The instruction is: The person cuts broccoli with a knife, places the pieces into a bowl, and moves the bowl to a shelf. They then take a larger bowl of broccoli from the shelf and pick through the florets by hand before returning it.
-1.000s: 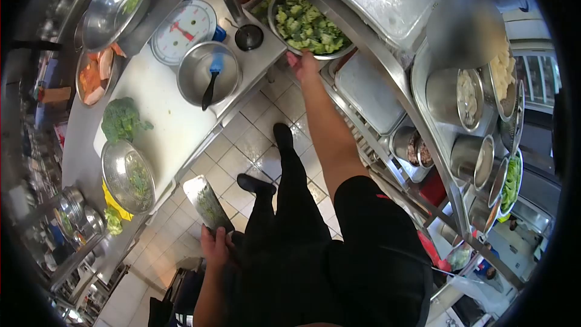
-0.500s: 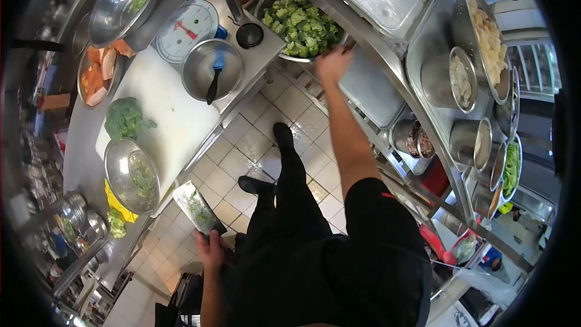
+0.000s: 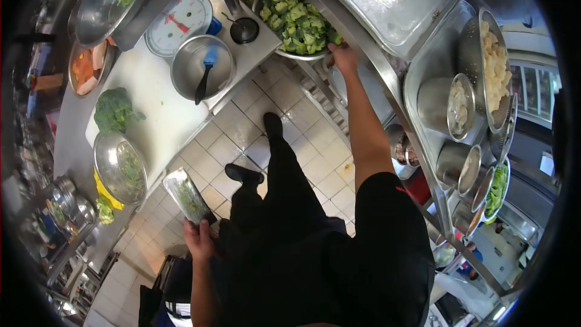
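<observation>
My left hand [image 3: 200, 239] is wrapped round the handle of a cleaver [image 3: 189, 197]; green crumbs cling to its broad blade, held over the floor. At the far counter, my right hand [image 3: 344, 59] is at the near right rim of a steel bowl [image 3: 305, 57] heaped with cut broccoli [image 3: 293, 18]. Its fingertips close on a green broccoli piece [image 3: 333, 37] at the heap's edge. On the left, a whole broccoli head [image 3: 114, 111] lies on a white cutting board [image 3: 160, 109], beside a steel colander [image 3: 121, 168] with green scraps inside.
A dial scale [image 3: 177, 24] and a steel pot [image 3: 181, 75] with a blue-headed brush [image 3: 206, 75] stand on the left counter. Orange pieces [image 3: 88, 66] fill a bowl behind. Right, a metal shelf carries a colander of pale pieces [image 3: 493, 79] and several steel containers.
My right hand has moved from the bowl's lower right edge onto its rim, fingers now at a broccoli piece. The cleaver stays in my left hand. The whole view has shifted slightly.
</observation>
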The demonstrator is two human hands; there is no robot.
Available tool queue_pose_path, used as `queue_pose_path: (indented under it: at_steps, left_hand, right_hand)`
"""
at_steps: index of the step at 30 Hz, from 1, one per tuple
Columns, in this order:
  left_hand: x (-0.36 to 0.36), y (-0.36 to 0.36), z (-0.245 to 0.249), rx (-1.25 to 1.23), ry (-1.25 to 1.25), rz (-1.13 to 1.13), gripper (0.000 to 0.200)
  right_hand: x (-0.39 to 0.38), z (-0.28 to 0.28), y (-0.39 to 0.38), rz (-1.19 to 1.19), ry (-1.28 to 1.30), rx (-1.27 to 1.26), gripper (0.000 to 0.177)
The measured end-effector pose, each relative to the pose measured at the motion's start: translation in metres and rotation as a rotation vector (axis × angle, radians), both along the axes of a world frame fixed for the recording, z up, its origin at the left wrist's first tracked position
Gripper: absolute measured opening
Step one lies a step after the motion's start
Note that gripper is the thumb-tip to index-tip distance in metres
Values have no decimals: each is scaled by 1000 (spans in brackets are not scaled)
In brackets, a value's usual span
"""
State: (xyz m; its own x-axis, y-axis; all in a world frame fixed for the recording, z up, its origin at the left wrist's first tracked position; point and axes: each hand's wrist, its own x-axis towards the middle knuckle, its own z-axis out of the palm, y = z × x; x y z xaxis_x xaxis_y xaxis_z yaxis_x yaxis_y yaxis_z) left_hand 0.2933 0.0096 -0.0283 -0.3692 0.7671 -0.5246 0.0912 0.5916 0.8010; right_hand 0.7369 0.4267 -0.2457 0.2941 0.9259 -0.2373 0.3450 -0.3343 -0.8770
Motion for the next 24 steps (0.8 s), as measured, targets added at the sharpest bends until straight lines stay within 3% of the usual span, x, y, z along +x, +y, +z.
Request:
queue_pose_path:
  at_steps: [4, 7, 8, 11, 12, 14, 17, 21, 24]
  left_hand:
    - [24, 32, 10, 50, -37, 58, 16]
    - [33, 45, 18, 78, -60, 69, 17]
    - [35, 50, 21, 123, -82, 77, 17]
    - [26, 59, 24, 153, -52, -25, 18]
    - [24, 60, 22, 164, -63, -17, 19]
    - [18, 68, 18, 193, -85, -12, 19]
    - [10, 73, 12, 221, -86, -2, 20]
    - [12, 79, 7, 158, -118, 42, 22]
    - [17, 81, -1, 97, -139, 31, 25]
  right_hand:
    - [-10, 28, -20, -56, 638, -62, 29]
    - [-5, 19, -22, -35, 534, -113, 32]
    - [-5, 16, -20, -67, 383, -149, 35]
    - [-21, 36, -17, -65, 558, -4, 21]
    - [-16, 44, -14, 38, 517, -86, 29]
    - [17, -34, 4, 43, 189, 129, 41]
    - [23, -43, 12, 91, -328, 119, 49]
    - [-29, 56, 6, 299, -808, -169, 52]
    - [-29, 6, 30, 361, -951, -193, 49]
